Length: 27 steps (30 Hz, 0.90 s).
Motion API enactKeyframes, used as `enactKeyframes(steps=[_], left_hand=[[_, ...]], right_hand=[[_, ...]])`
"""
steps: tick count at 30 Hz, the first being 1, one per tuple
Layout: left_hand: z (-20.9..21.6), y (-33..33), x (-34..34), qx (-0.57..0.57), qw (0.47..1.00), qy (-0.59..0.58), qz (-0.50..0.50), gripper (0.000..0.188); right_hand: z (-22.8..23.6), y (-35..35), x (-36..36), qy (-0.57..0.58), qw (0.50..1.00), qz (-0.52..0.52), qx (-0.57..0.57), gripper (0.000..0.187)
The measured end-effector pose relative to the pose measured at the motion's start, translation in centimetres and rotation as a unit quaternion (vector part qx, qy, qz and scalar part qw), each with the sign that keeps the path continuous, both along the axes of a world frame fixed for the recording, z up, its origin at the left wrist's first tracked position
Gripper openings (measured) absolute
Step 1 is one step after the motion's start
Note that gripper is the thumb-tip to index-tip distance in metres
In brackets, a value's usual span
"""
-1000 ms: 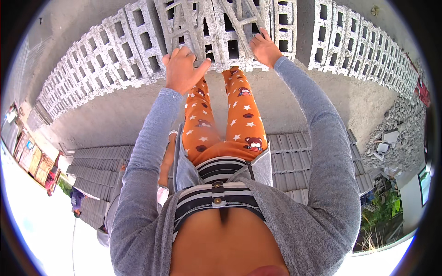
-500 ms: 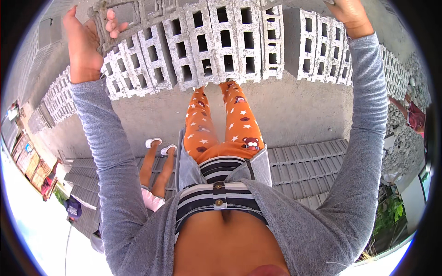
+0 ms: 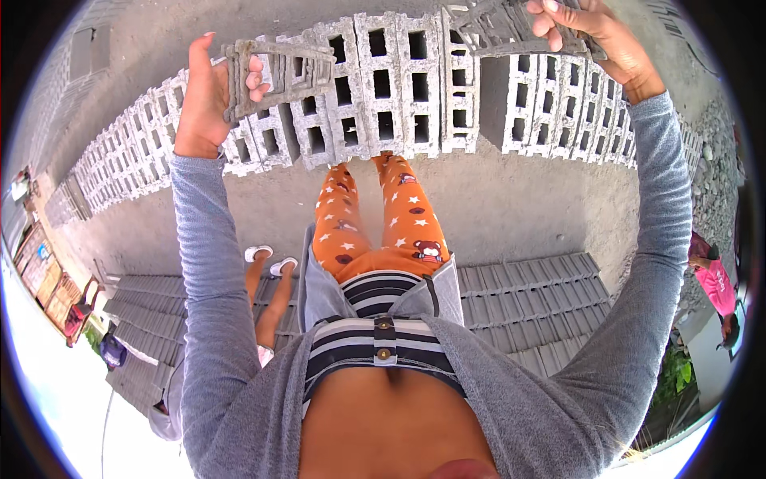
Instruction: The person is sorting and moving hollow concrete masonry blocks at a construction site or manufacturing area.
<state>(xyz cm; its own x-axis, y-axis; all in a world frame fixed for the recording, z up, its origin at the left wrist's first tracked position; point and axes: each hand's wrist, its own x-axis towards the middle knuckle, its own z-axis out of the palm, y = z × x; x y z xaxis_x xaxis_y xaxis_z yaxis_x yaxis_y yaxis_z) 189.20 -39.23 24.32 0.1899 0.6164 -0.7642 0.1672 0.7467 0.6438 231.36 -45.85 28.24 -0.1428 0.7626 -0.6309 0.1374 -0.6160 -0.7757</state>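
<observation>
My left hand [image 3: 206, 104] is closed round one end of a stack of grey, cement-crusted frames [image 3: 239, 78] with rectangular openings; the fingertips show through the near opening and the thumb sticks up. My right hand [image 3: 614, 44] grips the end of a similar stack of crusted frames [image 3: 511, 33], partly cut off by the view's top edge. Both stacks are above a long row of grey hollow concrete blocks [image 3: 358, 64], whose square holes face me. Whether either stack touches the blocks I cannot tell.
A gap [image 3: 492, 100] splits the block row right of centre. Stacked ribbed grey slabs [image 3: 527, 299] lie behind me. A person in white shoes [image 3: 283, 267] stands at the left rear; a person in a pink shirt [image 3: 716, 286] is far right, near a gravel heap [image 3: 710, 180].
Both hands have come nearer, bringing the frames further into view. My left hand has also shifted right. The person in pink shows more fully at the right.
</observation>
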Motion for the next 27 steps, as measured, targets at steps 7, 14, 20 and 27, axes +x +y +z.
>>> enactKeyframes(steps=[7, 14, 20, 27], left_hand=[[-0.4, -4.9, 1.2, 0.012, 0.992, 0.08, -0.093, 0.068], [-1.2, -8.0, 2.0, 0.017, 0.985, 0.126, -0.114, 0.071], [-1.6, -9.3, 1.0, -0.007, 0.992, 0.113, -0.062, 0.059], [-2.8, -11.4, 1.0, -0.011, 0.991, 0.128, -0.047, 0.066]], right_hand=[[-5.1, -9.7, -5.7, -0.363, 0.852, 0.263, 0.27, 0.018], [-28.6, -22.8, -7.9, -0.402, 0.826, 0.293, 0.265, 0.018], [-34.2, -25.4, -8.3, -0.469, 0.791, 0.277, 0.278, 0.018], [-37.8, -25.7, -9.8, -0.533, 0.778, 0.214, 0.256, 0.03]])
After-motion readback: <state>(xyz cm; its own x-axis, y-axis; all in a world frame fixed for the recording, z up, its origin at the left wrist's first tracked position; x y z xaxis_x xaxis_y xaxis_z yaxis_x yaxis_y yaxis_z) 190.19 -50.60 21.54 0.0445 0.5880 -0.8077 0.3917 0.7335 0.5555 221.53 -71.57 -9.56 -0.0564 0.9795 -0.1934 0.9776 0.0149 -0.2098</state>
